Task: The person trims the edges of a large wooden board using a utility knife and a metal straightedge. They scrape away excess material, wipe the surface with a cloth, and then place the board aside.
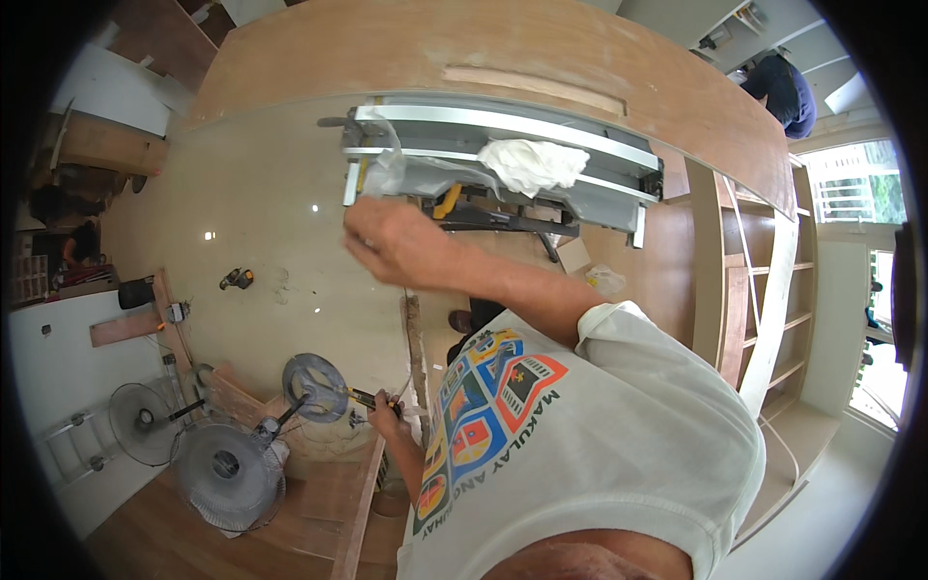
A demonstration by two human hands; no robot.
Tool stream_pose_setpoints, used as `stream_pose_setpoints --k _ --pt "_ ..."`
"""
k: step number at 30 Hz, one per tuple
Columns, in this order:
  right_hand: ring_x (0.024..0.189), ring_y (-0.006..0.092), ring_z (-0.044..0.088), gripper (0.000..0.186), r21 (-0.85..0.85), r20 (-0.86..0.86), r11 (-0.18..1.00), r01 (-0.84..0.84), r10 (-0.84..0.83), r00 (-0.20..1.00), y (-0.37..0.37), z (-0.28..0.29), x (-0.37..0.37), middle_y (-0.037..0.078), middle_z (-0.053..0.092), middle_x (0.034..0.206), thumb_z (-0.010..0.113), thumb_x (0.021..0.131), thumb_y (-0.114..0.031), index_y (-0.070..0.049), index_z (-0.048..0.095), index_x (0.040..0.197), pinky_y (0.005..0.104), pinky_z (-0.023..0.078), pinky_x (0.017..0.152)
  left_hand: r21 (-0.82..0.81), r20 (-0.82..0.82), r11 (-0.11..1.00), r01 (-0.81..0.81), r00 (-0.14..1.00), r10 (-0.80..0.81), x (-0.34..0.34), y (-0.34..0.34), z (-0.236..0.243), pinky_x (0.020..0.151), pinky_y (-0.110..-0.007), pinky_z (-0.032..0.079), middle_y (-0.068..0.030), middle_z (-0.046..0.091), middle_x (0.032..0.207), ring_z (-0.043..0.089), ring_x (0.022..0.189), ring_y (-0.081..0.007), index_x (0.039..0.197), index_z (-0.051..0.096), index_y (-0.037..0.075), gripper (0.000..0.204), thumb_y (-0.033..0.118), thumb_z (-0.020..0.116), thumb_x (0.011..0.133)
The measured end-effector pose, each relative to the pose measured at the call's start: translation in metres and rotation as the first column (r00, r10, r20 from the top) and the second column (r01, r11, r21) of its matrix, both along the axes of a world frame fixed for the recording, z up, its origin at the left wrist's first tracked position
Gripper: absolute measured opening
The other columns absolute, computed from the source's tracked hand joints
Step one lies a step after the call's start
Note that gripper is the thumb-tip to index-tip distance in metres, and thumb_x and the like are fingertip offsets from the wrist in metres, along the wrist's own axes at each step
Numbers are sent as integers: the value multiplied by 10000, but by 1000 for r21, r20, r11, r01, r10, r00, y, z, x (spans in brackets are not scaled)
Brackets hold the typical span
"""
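My right hand (394,242) reaches across from the right, its fingers curled closed at the near left corner of a grey bench-like machine (416,118) with silver metal rails. What its fingers hold, if anything, is hidden. On the machine lie a crumpled white cloth or bag (534,165) and a sheet of clear plastic (385,164); a yellow part (448,201) shows beneath its near side. Low on the left, my left hand (383,416) is closed round a slim yellow-and-black tool (362,397), whose kind I cannot make out.
Beyond the machine stretches a long wooden panel (319,53) with a loose wood strip (532,87). Two stand fans (227,474) and a ladder (82,445) stand lower left. A yellow-and-black power tool (236,279) lies on the floor. Shelving (773,319) rises right; another person (781,92) bends far right.
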State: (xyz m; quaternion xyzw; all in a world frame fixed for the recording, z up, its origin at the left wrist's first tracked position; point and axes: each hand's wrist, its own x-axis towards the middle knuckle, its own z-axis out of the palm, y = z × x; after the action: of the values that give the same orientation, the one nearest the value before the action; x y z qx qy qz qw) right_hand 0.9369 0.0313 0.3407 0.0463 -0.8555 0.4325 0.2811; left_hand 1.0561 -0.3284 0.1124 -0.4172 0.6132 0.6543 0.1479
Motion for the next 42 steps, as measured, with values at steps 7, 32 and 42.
stream_pose_setpoints --k 7,32,42 --pt "757 417 646 215 -202 369 919 -338 391 843 -40 14 -45 220 659 797 697 846 -194 -7 591 845 472 509 668 18 -38 995 99 994 -98 -77 33 14 496 -298 483 -57 590 818 618 637 -160 1036 548 30 188 143 667 946" --pt "737 116 639 365 -884 463 462 72 841 281 -186 -126 -251 68 681 874 773 923 -279 31 675 1088 266 564 598 503 -280 851 151 960 -4 -344 -16 103 504 -243 498 -114 668 1239 659 687 -122 1227 552 76 278 192 638 989" --pt "585 86 596 230 -849 506 523 83 756 415 -302 -140 -346 15 656 746 745 943 -252 -23 720 932 234 503 532 515 -361 777 362 914 -186 -466 -124 116 486 -248 527 -158 618 1354 678 665 -135 1355 500 32 388 152 597 1000"
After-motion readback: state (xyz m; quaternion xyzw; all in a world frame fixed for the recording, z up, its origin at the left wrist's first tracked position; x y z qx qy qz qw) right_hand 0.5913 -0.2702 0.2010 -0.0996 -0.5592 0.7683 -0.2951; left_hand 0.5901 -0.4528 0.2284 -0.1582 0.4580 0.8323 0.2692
